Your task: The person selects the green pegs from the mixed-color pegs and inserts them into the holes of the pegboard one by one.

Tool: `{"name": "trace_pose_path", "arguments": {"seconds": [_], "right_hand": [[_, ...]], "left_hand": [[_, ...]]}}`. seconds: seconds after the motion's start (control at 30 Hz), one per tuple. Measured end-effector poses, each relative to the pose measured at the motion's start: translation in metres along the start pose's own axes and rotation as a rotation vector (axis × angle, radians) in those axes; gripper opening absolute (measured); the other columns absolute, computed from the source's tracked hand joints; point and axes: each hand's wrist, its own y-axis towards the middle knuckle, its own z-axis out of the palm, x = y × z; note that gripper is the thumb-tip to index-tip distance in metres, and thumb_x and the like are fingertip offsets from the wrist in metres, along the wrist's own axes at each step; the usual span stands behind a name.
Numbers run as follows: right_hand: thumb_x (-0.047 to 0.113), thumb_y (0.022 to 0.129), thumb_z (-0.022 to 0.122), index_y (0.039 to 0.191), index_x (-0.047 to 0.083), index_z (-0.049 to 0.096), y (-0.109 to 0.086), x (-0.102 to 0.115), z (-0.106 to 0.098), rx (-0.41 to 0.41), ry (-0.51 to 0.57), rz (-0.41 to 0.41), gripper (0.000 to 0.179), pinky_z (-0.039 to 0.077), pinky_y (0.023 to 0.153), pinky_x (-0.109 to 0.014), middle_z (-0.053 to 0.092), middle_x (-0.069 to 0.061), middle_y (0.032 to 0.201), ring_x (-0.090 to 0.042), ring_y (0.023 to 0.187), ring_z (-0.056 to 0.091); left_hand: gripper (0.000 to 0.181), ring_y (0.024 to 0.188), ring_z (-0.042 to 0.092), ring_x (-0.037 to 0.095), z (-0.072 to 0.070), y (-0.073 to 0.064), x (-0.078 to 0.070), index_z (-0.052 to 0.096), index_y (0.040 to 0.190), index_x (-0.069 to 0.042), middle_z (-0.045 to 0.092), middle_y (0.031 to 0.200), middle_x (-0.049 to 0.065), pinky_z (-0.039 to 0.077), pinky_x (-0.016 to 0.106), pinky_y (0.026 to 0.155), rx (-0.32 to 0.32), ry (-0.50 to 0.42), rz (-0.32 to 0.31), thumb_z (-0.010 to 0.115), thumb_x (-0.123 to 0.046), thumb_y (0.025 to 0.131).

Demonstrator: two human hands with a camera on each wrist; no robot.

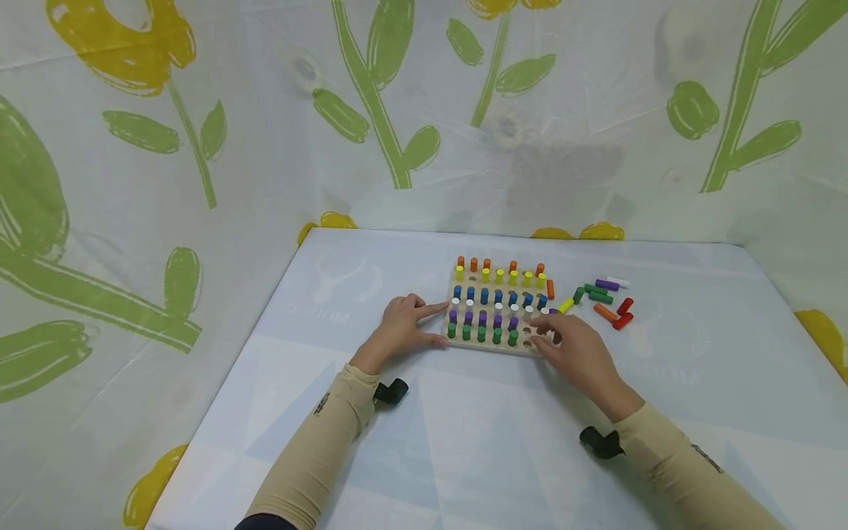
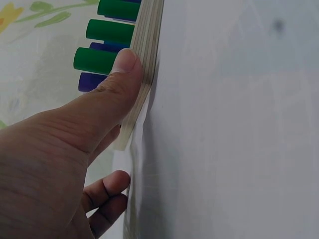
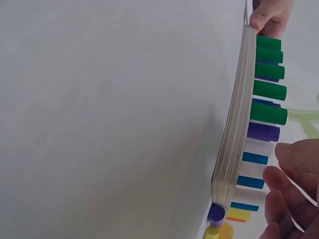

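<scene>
Right hand at the pegboard's four o'clock, fingers loosely bent and parted, apparently holding nothing! Left hand at nine, thumb and forefinger straight against its edge; loose pegs scattered around three!

A pale wooden pegboard, its edge visibly layered, lies flat on the worktop, nearer the far edge than the near one. From its far edge to its near edge stand rows of orange pegs, yellow pegs, blue pegs, white pegs, purple pegs and green pegs. Bare round holes show near its near right corner, beside the right hand's parted thumb and index finger. The left hand touches its left edge with thumb and index finger. Toward the worktop's right edge, loose pegs lie on their sides, among them two red pegs, an orange one and a white one.
</scene>
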Motion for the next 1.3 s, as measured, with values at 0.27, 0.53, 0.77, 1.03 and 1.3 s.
{"name": "trace_pose_path", "arguments": {"seconds": [0.27,0.53,0.77,1.03,1.3], "right_hand": [[0.020,0.094,0.073,0.123,0.006,0.070,0.003,-0.009,-0.006,-0.010,0.000,0.017,0.032,0.051,0.075,-0.038,0.070,-0.011,0.107,-0.026,0.092,0.059],[0.021,0.094,0.074,0.123,0.006,0.070,0.004,-0.018,-0.010,-0.026,0.008,0.035,0.033,0.050,0.073,-0.037,0.069,-0.012,0.107,-0.027,0.092,0.058],[0.019,0.095,0.073,0.121,0.005,0.070,0.005,-0.023,-0.013,-0.022,0.009,0.052,0.030,0.049,0.072,-0.036,0.070,-0.012,0.108,-0.027,0.091,0.058],[0.017,0.095,0.072,0.122,0.003,0.070,0.011,-0.030,-0.018,-0.021,-0.022,0.087,0.031,0.049,0.070,-0.036,0.069,-0.014,0.108,-0.028,0.090,0.056],[0.018,0.096,0.071,0.122,0.003,0.068,0.013,-0.039,-0.021,-0.029,-0.018,0.096,0.031,0.050,0.069,-0.036,0.068,-0.016,0.109,-0.028,0.090,0.057]], "left_hand": [[0.082,0.105,0.038,0.023,-0.002,-0.001,-0.001,0.048,0.151,-0.037,0.045,0.110,0.003,0.032,0.040,0.096,0.000,-0.003,-0.002,0.079,-0.060,0.080],[0.081,0.104,0.038,0.023,0.000,-0.002,-0.002,0.049,0.151,-0.037,0.044,0.109,0.003,0.032,0.040,0.096,-0.005,-0.011,0.000,0.080,-0.059,0.079],[0.082,0.105,0.038,0.023,0.001,-0.002,-0.001,0.049,0.151,-0.037,0.044,0.111,0.003,0.032,0.041,0.097,0.005,-0.025,-0.008,0.080,-0.059,0.079],[0.081,0.105,0.038,0.023,0.001,-0.001,0.000,0.049,0.151,-0.038,0.045,0.111,0.003,0.032,0.040,0.096,-0.009,-0.012,-0.002,0.080,-0.060,0.079],[0.082,0.105,0.038,0.023,0.001,0.000,0.000,0.048,0.151,-0.037,0.046,0.112,0.003,0.033,0.040,0.097,-0.005,-0.007,0.006,0.080,-0.060,0.079]]}}
